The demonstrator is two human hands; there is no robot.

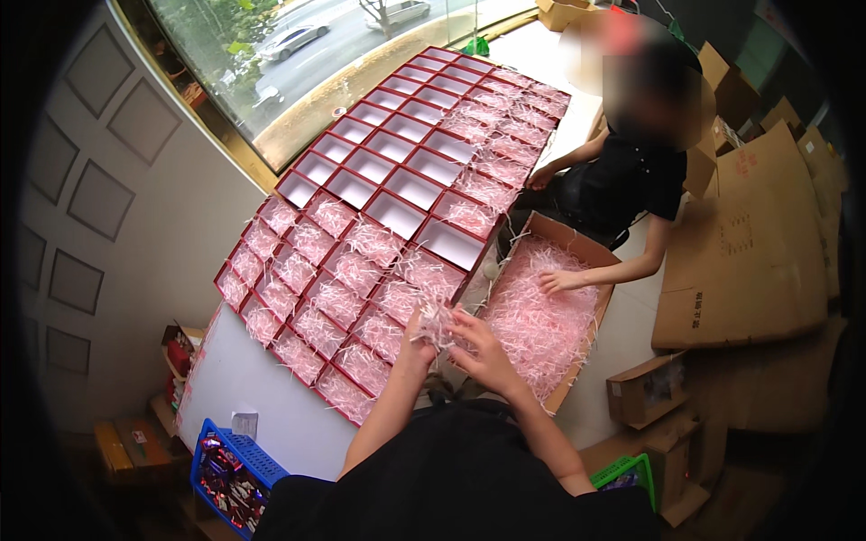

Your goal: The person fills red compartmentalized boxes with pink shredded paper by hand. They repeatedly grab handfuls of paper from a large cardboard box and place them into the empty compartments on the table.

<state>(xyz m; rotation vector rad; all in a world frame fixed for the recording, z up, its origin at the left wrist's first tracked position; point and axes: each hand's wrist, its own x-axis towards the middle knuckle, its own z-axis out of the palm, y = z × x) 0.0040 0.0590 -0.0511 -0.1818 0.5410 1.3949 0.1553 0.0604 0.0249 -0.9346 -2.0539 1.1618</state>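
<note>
Between both of my hands is a tuft of pale pink shredded paper (437, 326), held just above the near right edge of the box rows. My left hand (417, 343) grips it from the left, and my right hand (480, 347) has its fingers closed on its right side. Red-rimmed gift boxes (394, 214) stand packed in rows on the table. Many of the nearer and far right ones hold pink shreds, while those in the middle show bare white insides. Right of my hands, a large cardboard carton (565, 236) is full of the same shredded paper.
A person (645, 171) in black sits at the right with one hand on the carton's shreds. Flattened cardboard (744, 243) leans behind. A blue basket (244, 455) of small packets stands lower left, a green basket (645, 473) lower right. The white table (262, 397) borders a window.
</note>
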